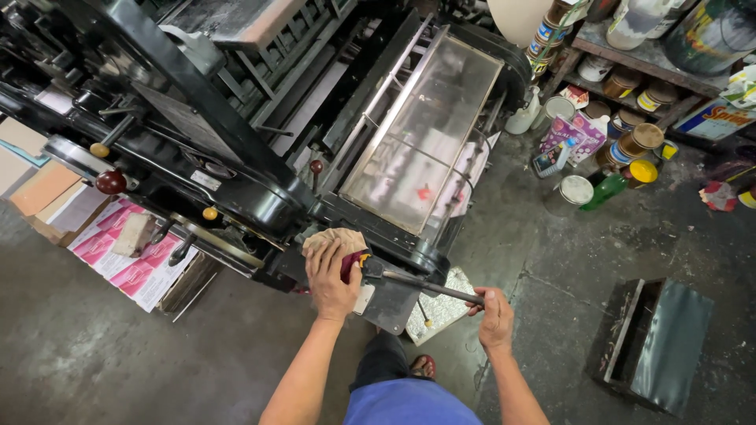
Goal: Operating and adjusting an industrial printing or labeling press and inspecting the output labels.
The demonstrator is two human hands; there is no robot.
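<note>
The left hand (331,277) lies palm-down, fingers spread flat, on a crumpled tan rag (334,240) that rests on the front edge of a large black printing press (236,169). The rag extends from under the fingertips toward 12 o'clock. A red-and-yellow part (352,264) shows just beside the thumb, at 3 o'clock from the hand.

The right hand (492,313) is closed around the outer end of a long dark metal lever (429,288). The lever runs from this hand toward 10 o'clock, to a point on the press close to the left hand. The two hands are well apart, with the lever spanning the gap between them.

A clear guard panel (421,134) covers the press bed at 12 o'clock from the lever. Pink printed sheets (130,264) lie stacked on the floor at 9 o'clock from the left hand. An open dark metal box (654,342) stands on the concrete floor (94,362) at 3 o'clock from the right hand. Ink cans (630,145) crowd shelves at 1 o'clock.
</note>
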